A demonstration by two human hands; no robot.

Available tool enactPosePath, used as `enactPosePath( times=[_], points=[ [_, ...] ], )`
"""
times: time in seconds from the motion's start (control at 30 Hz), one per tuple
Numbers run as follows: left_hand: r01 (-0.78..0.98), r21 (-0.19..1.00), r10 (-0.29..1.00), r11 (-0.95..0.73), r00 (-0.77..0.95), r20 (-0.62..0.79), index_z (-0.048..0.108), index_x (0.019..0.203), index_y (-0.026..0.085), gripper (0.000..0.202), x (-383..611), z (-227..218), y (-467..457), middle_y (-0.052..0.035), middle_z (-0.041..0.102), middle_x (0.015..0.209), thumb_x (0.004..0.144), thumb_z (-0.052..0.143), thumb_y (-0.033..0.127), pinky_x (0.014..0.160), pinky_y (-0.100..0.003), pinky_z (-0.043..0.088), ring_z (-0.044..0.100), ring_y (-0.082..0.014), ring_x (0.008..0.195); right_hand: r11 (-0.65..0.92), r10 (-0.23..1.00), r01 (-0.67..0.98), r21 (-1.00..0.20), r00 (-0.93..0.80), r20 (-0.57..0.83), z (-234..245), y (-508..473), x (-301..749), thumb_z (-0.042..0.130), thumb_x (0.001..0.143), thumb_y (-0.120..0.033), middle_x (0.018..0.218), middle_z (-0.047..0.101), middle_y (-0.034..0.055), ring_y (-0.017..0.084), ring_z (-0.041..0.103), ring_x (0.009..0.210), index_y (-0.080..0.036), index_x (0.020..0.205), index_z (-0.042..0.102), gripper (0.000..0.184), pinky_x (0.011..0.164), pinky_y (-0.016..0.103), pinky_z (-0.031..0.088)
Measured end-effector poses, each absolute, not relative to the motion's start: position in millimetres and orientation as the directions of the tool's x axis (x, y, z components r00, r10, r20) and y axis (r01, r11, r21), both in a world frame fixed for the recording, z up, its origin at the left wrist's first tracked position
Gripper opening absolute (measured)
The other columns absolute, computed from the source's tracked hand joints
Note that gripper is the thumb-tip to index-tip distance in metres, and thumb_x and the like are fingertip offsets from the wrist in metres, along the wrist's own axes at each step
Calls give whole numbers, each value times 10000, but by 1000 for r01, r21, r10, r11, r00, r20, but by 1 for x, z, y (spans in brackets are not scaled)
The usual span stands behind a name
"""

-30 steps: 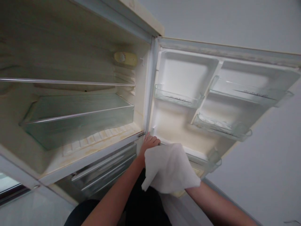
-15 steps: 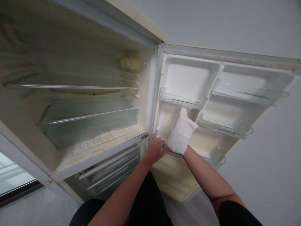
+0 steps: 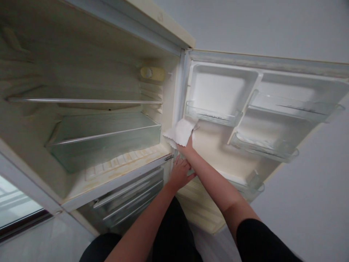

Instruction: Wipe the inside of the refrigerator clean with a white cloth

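An old fridge stands open before me, its door point(image 3: 215, 145) swung to the right. My right hand point(image 3: 186, 146) presses a white cloth point(image 3: 180, 133) against the door's inner panel near the hinge side, just under a clear door bin point(image 3: 212, 117). The cloth covers most of the fingers. My left hand point(image 3: 180, 172) grips the lower edge of the door at the hinge corner, fingers curled over it.
Inside the fridge are a glass shelf point(image 3: 81, 100), a clear drawer point(image 3: 109, 140) and a yellowish thermostat knob point(image 3: 152, 73). The door carries further clear bins point(image 3: 294, 109). Lower drawers point(image 3: 128, 202) show below. A plain wall lies to the right.
My right hand has carried the cloth up from in front of me onto the door panel, then left toward the hinge side. The left hand has stayed on the door's lower edge.
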State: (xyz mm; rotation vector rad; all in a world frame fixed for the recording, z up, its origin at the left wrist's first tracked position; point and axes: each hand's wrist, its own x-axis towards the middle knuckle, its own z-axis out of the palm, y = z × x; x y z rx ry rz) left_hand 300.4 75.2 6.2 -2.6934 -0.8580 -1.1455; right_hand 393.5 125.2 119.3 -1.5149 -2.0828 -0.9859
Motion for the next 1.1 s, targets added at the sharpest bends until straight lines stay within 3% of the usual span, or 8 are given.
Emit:
enactPosePath(
  times=[0.07, 0.13, 0.23, 0.33, 0.47, 0.63, 0.87, 1.1],
  points=[
    [528, 135, 463, -838, 560, 687, 653, 890, 217, 347, 299, 8, 75, -50, 680, 907, 863, 654, 563, 1185, -556, 311, 619, -254, 977, 107, 709, 963, 248, -249, 660, 123, 127, 405, 626, 913, -388, 1209, 690, 215, 269, 635, 1149, -30, 963, 751, 383, 1067, 469, 476],
    [524, 127, 451, -842, 557, 697, 625, 842, 223, 378, 298, 8, 75, -38, 657, 876, 864, 635, 600, 1179, -550, 318, 608, -242, 949, 90, 737, 974, 208, -206, 644, 128, 122, 418, 691, 831, -322, 1437, 544, 229, 386, 488, 1337, -61, 1232, 710, 479, 1169, 565, 335],
    [525, 112, 439, -844, 556, 706, 607, 841, 224, 401, 298, 8, 75, -37, 642, 883, 867, 617, 624, 1169, -550, 321, 597, -236, 939, 120, 691, 966, 228, -246, 679, 135, 106, 436, 599, 884, -325, 1558, 426, 161, 380, 338, 1444, -137, 1467, 533, 616, 1238, 605, 47],
    [526, 112, 440, -843, 555, 706, 596, 844, 218, 409, 299, 8, 75, -32, 629, 870, 875, 603, 626, 1164, -545, 320, 596, -232, 936, 83, 658, 974, 210, -212, 722, 141, 87, 450, 494, 936, -305, 1478, 524, 157, 351, 451, 1357, -146, 1555, 392, 647, 1204, 620, -112],
    [526, 103, 435, -844, 559, 706, 579, 829, 220, 414, 298, 9, 75, -18, 621, 841, 875, 601, 631, 1157, -528, 326, 593, -225, 910, -47, 641, 993, 112, -57, 765, 136, 73, 469, 494, 906, -279, 1197, 698, 156, 341, 605, 1143, -104, 1583, 299, 726, 1200, 630, -50],
    [528, 99, 430, -844, 554, 713, 572, 821, 224, 406, 297, 10, 75, -15, 619, 836, 869, 615, 625, 1151, -523, 325, 588, -228, 907, -72, 650, 993, -97, 120, 751, 114, 77, 485, 511, 795, -240, 1350, 555, 316, 407, 522, 1251, 40, 1420, 438, 688, 1131, 634, 249],
    [529, 102, 439, -842, 564, 700, 570, 841, 222, 353, 297, 10, 76, -14, 607, 841, 896, 605, 569, 1167, -513, 304, 579, -219, 891, 70, 782, 988, 139, -141, 608, 95, 58, 490, 490, 847, -194, 1320, 632, 198, 384, 446, 1361, -60, 1569, 288, 761, 1159, 703, -126],
    [539, 67, 417, -840, 563, 714, 562, 840, 235, 334, 298, 9, 77, -12, 607, 831, 899, 599, 561, 1154, -521, 327, 584, -224, 884, 199, 830, 961, 194, -270, 488, 91, 60, 517, 489, 790, -121, 1343, 628, 171, 386, 400, 1412, -88, 1577, 325, 805, 1138, 701, -217]
  ],
)
